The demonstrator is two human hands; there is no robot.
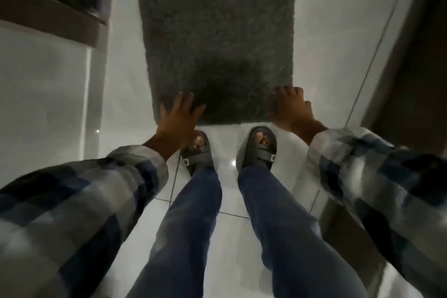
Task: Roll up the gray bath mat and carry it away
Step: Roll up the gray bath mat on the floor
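gray shaggy bath mat (215, 31) lies flat on the white tiled floor (321, 31) at twelve o'clock; i see my left hand (177, 117) and right hand (290, 106) spread, released, on its near corners.

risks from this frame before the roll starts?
1. The left hand and right hand sit only at the near corners of the mat; the middle may lag and the roll go crooked.
2. The glossy tile floor could let the mat slide away instead of curling.
3. The sandals stand close to the mat's edge, crowding the roll.
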